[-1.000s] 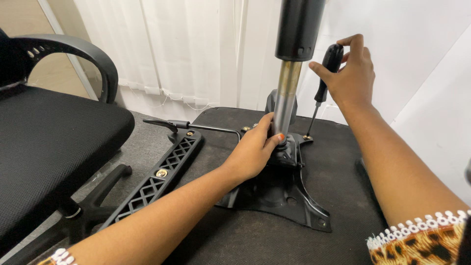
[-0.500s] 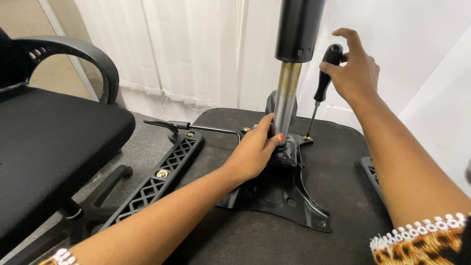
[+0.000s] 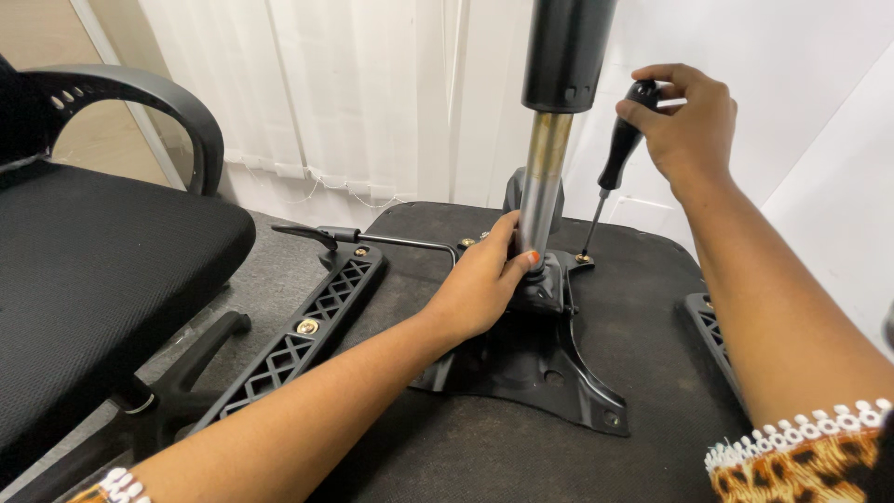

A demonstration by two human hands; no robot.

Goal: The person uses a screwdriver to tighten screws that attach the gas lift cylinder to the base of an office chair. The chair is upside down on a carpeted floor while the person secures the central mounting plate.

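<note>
Fingers first: my left hand [image 3: 480, 284] is curled around the foot of the metal post [image 3: 545, 182], thumb pressed to its front, and my right hand [image 3: 687, 121] is clenched on the black handle of the screwdriver [image 3: 615, 158], high and to the right of the post.

Left of my left fingers I see the assembled office chair [image 3: 93, 270] with its mesh seat and curved armrest. Beneath both hands lies the upturned seat [image 3: 466, 447], its dark fabric underside facing me. Bolted onto it, directly under my left fingers, sits the black metal plate [image 3: 549, 373], with the post rising upright from its middle. To the left of those fingers lies a black lattice bracket [image 3: 307, 335], flat along the seat edge, with a thin lever [image 3: 372, 240] just beyond it. Below my right fingers the screwdriver slants down, its tip resting on a brass screw [image 3: 583, 258] at the plate's far corner.
</note>
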